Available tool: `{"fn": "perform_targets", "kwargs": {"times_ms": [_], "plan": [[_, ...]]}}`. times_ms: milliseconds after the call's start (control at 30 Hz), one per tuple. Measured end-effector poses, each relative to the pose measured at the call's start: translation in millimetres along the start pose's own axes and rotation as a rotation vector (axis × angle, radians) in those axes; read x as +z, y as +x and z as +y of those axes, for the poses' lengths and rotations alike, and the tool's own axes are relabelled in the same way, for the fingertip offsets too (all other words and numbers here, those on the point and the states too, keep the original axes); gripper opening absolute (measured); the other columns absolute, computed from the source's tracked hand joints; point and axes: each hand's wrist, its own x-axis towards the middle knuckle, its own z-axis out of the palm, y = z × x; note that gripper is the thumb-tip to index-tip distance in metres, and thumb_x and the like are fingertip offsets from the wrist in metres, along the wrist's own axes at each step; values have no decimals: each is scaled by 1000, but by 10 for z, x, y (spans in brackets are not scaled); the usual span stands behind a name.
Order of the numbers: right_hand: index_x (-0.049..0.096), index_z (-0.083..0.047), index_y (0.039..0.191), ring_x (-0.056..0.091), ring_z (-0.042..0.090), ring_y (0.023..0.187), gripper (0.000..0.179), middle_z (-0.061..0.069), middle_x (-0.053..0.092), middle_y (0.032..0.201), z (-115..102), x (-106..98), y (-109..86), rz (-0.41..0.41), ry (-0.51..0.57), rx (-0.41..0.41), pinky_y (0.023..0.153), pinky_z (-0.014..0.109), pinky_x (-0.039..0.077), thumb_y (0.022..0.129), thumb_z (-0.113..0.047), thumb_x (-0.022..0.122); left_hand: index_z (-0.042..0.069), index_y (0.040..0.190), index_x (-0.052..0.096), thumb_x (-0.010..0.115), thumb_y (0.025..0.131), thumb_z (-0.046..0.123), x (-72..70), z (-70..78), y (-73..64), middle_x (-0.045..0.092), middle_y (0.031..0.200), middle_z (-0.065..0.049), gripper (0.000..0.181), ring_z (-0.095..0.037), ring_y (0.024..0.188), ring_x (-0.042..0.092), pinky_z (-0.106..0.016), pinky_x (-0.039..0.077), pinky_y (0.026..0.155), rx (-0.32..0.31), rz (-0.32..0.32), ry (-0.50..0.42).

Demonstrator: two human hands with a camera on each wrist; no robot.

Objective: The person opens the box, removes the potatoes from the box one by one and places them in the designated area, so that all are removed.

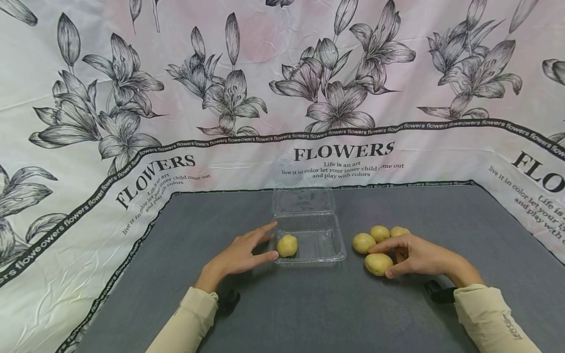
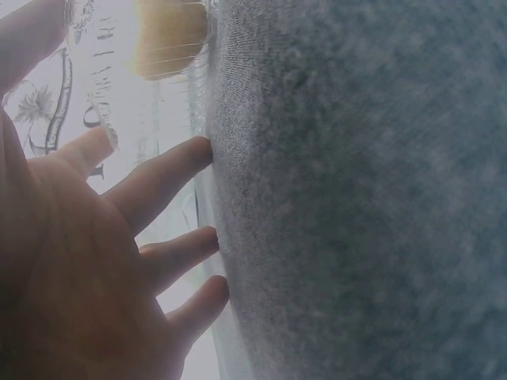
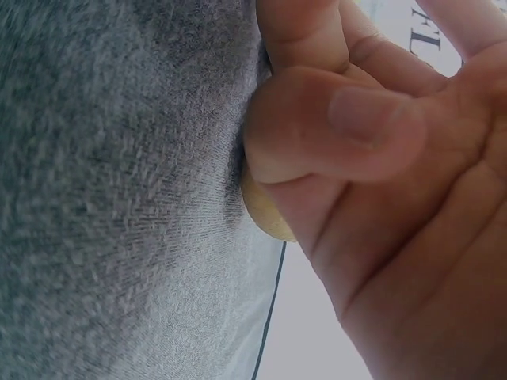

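My left hand [image 1: 244, 251] is at the left side of a clear plastic box [image 1: 318, 260], its fingers spread and its thumb and fingertips right at the rim. Inside the box, at the left, lies one yellow potato [image 1: 287, 245]. My right hand [image 1: 417, 254] pinches the nearest potato [image 1: 377, 264] of a small group between thumb and index finger. Close behind it sit a second potato [image 1: 364, 243], another potato [image 1: 379, 233] and one potato [image 1: 398, 231] partly covered by the right hand. In the right wrist view, a potato [image 3: 268, 214] shows only partly behind the fingers.
The box's hinged lid [image 1: 303, 201] stands open at the back. All of this is on a grey cloth-covered table [image 1: 300, 314]. Behind and at both sides hangs a white flower-print curtain [image 1: 247, 162], meeting the table's back edge.
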Motion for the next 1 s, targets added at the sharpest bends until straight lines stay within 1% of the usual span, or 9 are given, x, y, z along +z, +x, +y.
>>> {"fn": "perform_targets", "kwargs": {"times_ms": [333, 533, 700, 767, 900, 1000], "plan": [[67, -4, 132, 50, 0, 58, 52, -2, 70, 103, -15, 0, -6, 0, -8, 1, 51, 26, 47, 85, -18, 83, 41, 163, 19, 59, 96, 63, -7, 6, -5, 48, 158, 0, 81, -29, 156, 28, -68, 13, 121, -1, -6, 0], [66, -4, 133, 51, 2, 59, 52, -4, 71, 108, -24, -11, -19, -2, 0, 15, 51, 26, 47, 86, -19, 82, 40, 163, 19, 59, 96, 63, -5, 8, -8, 48, 158, 0, 81, -29, 155, 29, -69, 13, 121, -1, -2, -2], [66, -4, 133, 51, 3, 59, 51, -6, 71, 114, -19, -16, -25, 0, 0, 16, 52, 26, 47, 87, -19, 82, 38, 163, 19, 59, 96, 63, 2, 6, -4, 49, 158, 0, 82, -30, 156, 28, -69, 14, 121, -2, -2, 1], [66, -4, 133, 52, 4, 59, 51, -7, 71, 115, -19, -22, -30, -2, 5, 17, 52, 26, 47, 87, -18, 81, 39, 163, 19, 59, 96, 64, 3, 3, -3, 49, 158, 0, 82, -30, 156, 28, -68, 14, 121, -3, -2, 4], [65, -3, 134, 52, 7, 58, 50, -6, 70, 118, -20, -32, -32, -6, 18, 7, 52, 27, 47, 88, -16, 80, 41, 163, 18, 58, 96, 64, 6, -1, 0, 49, 157, 0, 81, -30, 156, 28, -68, 14, 121, -1, -1, 5], [64, -2, 134, 53, 6, 58, 49, -4, 71, 121, -25, -37, -32, -3, 23, 0, 52, 27, 48, 89, -14, 79, 41, 163, 18, 58, 96, 64, 6, -3, 0, 49, 157, 0, 81, -30, 155, 29, -68, 14, 121, 2, 3, 9]]}}
